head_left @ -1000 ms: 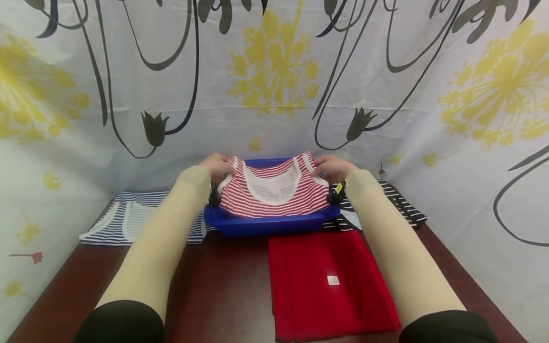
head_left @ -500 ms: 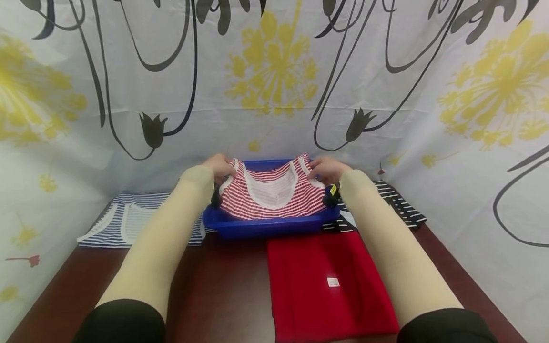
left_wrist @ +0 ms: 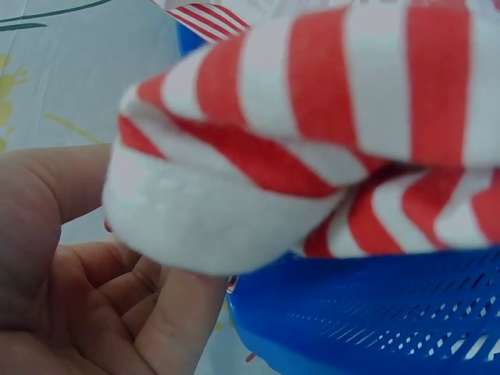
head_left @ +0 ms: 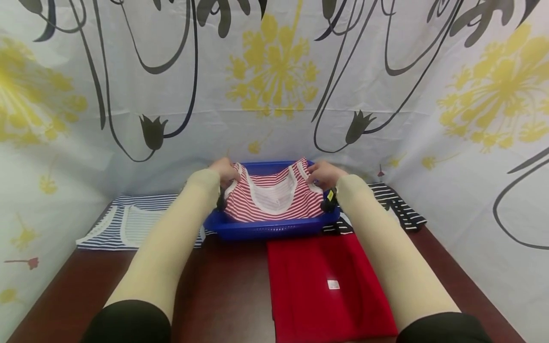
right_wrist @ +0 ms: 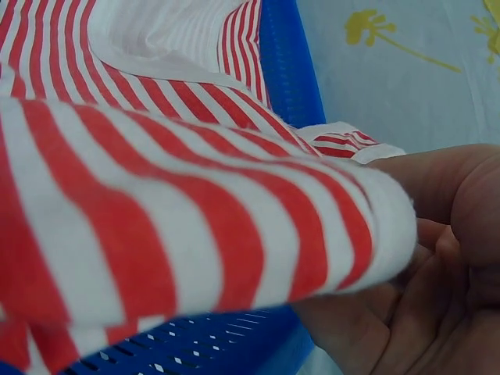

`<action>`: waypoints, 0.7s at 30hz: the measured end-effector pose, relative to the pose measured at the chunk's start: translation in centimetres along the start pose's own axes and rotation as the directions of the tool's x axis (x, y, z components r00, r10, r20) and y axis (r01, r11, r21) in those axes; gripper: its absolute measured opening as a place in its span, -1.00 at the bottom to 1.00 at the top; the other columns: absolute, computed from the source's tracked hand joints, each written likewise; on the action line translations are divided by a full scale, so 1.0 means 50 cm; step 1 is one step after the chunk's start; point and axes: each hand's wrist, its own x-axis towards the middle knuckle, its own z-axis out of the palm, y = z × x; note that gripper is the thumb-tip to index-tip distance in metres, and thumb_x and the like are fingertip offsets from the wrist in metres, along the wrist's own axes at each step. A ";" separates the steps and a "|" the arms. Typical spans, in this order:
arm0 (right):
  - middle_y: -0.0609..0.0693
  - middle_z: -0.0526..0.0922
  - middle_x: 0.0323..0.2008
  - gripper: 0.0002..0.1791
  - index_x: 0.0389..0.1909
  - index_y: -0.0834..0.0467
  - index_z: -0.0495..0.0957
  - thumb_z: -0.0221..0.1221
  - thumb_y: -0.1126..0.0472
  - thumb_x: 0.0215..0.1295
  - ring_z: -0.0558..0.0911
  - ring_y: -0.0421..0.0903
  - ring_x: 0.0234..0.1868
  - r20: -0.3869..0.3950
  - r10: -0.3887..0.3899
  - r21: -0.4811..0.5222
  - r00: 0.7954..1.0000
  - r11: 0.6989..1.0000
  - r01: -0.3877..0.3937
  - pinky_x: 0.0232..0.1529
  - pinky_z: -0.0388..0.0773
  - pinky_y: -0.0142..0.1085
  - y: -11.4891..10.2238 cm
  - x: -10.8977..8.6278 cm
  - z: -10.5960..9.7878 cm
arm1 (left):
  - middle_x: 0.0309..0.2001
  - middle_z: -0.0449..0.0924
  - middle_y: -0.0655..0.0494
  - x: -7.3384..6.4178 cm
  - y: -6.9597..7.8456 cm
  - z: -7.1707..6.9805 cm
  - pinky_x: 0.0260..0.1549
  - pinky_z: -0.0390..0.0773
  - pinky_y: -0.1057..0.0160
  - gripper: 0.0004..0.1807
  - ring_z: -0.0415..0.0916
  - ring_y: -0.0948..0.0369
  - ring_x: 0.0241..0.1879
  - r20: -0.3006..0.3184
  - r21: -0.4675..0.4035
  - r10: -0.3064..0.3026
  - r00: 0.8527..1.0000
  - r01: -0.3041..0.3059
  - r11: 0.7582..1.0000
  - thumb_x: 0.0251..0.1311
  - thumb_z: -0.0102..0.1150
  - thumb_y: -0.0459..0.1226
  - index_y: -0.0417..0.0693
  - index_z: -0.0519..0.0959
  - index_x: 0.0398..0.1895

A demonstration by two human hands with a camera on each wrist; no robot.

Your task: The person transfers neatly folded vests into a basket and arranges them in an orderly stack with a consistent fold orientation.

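Dark brown desk [head_left: 231, 290], walled on three sides by white cloth printed with yellow flowers and black tulip stems [head_left: 274, 71]. Red-and-white striped tank top with white trim [head_left: 274, 200] sits draped over and partly inside a blue perforated plastic basket [head_left: 266, 229] at the far middle of the desk; its neckline faces the person, its width running left to right across the basket. Left hand [head_left: 224, 171] holds the top's left shoulder strap, right hand [head_left: 322, 174] the right one, both at the far corners of the garment, so the cloth hangs between them and slightly toward the person. Left wrist view: fingers [left_wrist: 176, 312] curled under a folded white hem edge, thumb above, the basket rim just below. Right wrist view: fingers [right_wrist: 391, 328] likewise tucked beneath the striped fold, thumb over it, basket wall underneath and beside. Both hands look equally near the garment; neither leads. The top's lower hem lies toward the near rim of the basket, resting on it as far as can be judged. Outward: a plain red folded cloth with a small white label [head_left: 330, 286] lies flat on the desk just in front of the basket, right of centre. A blue-and-white striped tank top [head_left: 128, 224] lies flat left of the basket, touching or slipping under its corner. A black-and-white striped garment [head_left: 394, 205] lies right of the basket, partly behind the right forearm.
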 end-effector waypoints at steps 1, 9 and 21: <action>0.26 0.44 0.11 -0.43 0.39 0.36 0.19 0.01 0.41 0.37 0.58 -0.01 -0.16 0.000 0.001 -0.001 1.000 1.000 -0.001 -0.11 0.60 -0.20 0.001 0.001 0.000 | -0.05 0.54 -0.27 0.000 0.001 0.001 -0.40 0.66 0.19 -0.55 0.58 0.09 -0.44 -0.001 -0.003 -0.003 1.000 0.003 1.000 0.15 0.19 -0.34 -0.46 0.45 0.07; 0.28 0.40 0.16 -0.40 0.42 0.36 0.14 0.01 0.40 0.38 0.56 0.01 -0.11 0.006 0.009 -0.023 1.000 1.000 -0.009 -0.08 0.59 -0.19 0.009 0.007 -0.002 | -0.04 0.56 -0.28 -0.007 0.005 0.008 -0.38 0.66 0.20 -0.55 0.61 0.09 -0.42 0.011 0.002 -0.003 1.000 0.003 1.000 0.16 0.19 -0.35 -0.47 0.46 0.08; 0.30 0.39 0.19 -0.39 0.41 0.37 0.14 0.03 0.37 0.38 0.56 0.05 -0.07 0.019 0.015 -0.046 1.000 0.999 -0.014 -0.04 0.58 -0.15 0.009 0.006 0.000 | 0.02 0.55 -0.26 0.003 0.004 0.016 -0.31 0.66 0.19 -0.56 0.64 0.02 -0.26 0.009 0.022 -0.039 0.999 0.039 0.999 0.18 0.21 -0.33 -0.44 0.47 0.09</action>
